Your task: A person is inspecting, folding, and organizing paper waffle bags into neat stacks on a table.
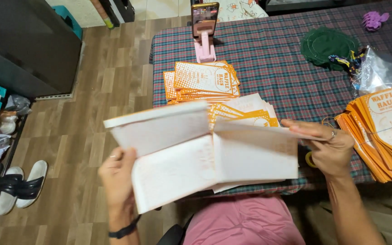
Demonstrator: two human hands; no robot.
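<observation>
Cardboard blank [205, 156], white on its plain side, flat and creased into panels, is held between my hands above the near edge of the bench [268, 54]. My left hand [116, 177] is closed on its lower left corner, thumb over the face; my right hand [330, 147] pinches the thin right flap, fingers nearly flat. I judge the sheet light, fairly stiff between folds yet floppy at the creases, and smooth; it is best taken at opposite edges, as here. Just beyond my hands lies a fanned stack of orange printed blanks [203, 81], and to the right of my right hand a second orange stack [382, 131] beside crinkled clear plastic [379, 68]. Farther off stand a phone on a pink holder [204, 31], a dark green cloth [328, 45] and a purple clip [374, 19]. A plaid cloth covers the bench. Left of my left hand, on wooden floor [91, 118], lie sandals [19, 183].
</observation>
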